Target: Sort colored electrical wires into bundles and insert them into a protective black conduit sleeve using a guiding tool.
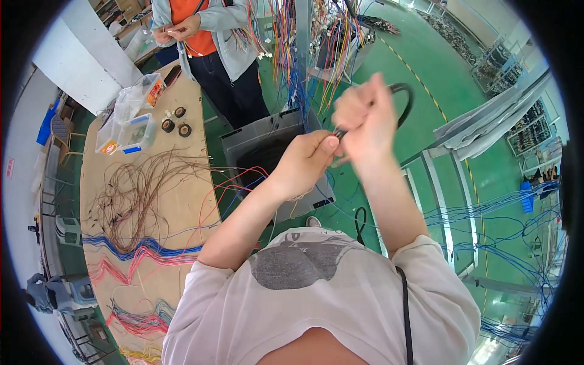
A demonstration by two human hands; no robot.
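My left hand (309, 157) is closed, thumb and fingers pinching a dark cable end in front of my chest. Just to its right and slightly higher, my right hand (369, 121) is curled shut and smeared by motion. A thick black cable (409, 103) loops out from behind the right hand, which appears to grip it. The cable's part between the two hands is mostly hidden by fingers. Red wires (243, 171) run from the table toward my left wrist; whether they touch it I cannot tell.
A wooden table (188, 131) on the left bears brown wires (140, 188), blue and red wire bundles, tape rolls (184, 129) and plastic boxes (137, 131). Ahead stand a grey bin (243, 137), hanging coloured wires (286, 48) and another person (222, 48). A metal frame (447, 201) is right.
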